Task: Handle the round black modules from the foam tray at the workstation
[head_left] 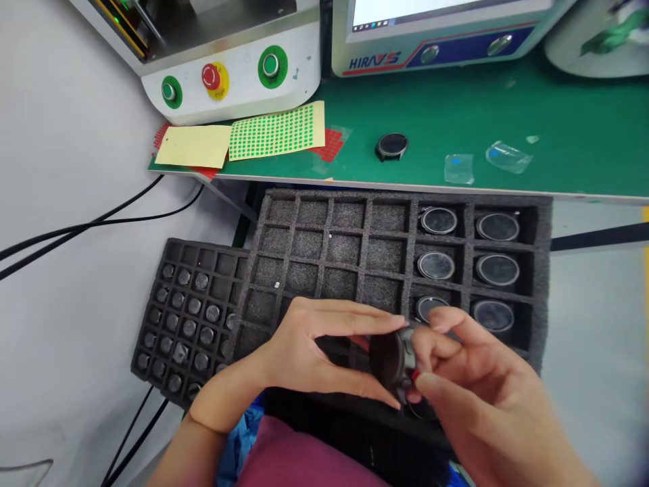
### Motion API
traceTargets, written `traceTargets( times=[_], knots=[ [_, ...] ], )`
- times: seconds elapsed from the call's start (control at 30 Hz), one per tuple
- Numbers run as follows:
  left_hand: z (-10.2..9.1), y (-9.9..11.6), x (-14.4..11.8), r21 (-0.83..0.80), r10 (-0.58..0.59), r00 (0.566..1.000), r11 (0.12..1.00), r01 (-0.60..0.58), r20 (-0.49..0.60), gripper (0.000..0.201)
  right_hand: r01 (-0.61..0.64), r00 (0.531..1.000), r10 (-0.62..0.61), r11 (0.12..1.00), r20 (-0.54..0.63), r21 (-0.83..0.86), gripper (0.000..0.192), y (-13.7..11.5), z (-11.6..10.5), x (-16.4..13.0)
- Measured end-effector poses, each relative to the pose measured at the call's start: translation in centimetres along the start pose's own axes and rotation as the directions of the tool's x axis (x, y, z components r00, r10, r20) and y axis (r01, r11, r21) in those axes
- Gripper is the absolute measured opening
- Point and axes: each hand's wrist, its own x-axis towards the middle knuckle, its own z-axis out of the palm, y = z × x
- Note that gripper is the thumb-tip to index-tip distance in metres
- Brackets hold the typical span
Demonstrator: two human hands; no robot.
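Note:
My left hand [324, 345] grips a dark round watch case [386, 358] by its edges, between the thumb below and the fingers above. The watch is tilted on its side over the large foam tray. At its right side, my right hand [471, 379] is closed, thumb and fingertips drawn together against the case. A small red piece [415, 375] shows at the right thumb tip; it looks like a bit of red film or sticker, but its kind is unclear. Another watch case [392, 145] lies on the green bench top.
The large foam tray [541, 284] holds several round watches in its right columns. A smaller foam tray [175, 253] with several small dark pieces sits lower left. On the green bench [583, 128] are a green-dot sticker sheet [274, 132], red stickers [332, 144] and clear film pieces [459, 169].

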Motion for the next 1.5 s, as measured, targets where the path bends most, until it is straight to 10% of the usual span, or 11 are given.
traceTargets(
  times=[0.43,0.57,0.7,0.93,1.5],
  knots=[
    [0.5,-1.1,-0.9,-0.175,-0.079,0.997,0.982,0.076,-0.010,0.071,0.030,0.970,-0.022,0.999,0.242,-0.026,0.044,1.4,-2.5,2.5],
    [1.6,-1.1,-1.3,-0.664,-0.385,0.919,0.664,0.344,0.092,0.048,0.299,0.952,-0.292,0.951,0.092,-0.083,0.037,1.1,-2.6,2.9],
    [2.6,-0.7,-1.4,-0.841,-0.437,0.885,0.410,0.354,0.160,0.041,0.376,0.926,-0.377,0.919,0.015,-0.117,0.024,1.3,-2.5,2.9],
    [4.0,0.4,-0.6,-0.489,-0.493,0.867,0.774,0.402,-0.068,0.037,0.395,0.917,-0.387,0.913,0.093,-0.098,0.010,3.0,-1.5,2.9],
    [3.6,1.1,0.0,-0.118,-0.336,0.942,0.936,0.333,-0.003,0.022,0.326,0.935,-0.314,0.944,0.165,-0.055,0.015,2.9,-1.0,2.5]
  ],
)
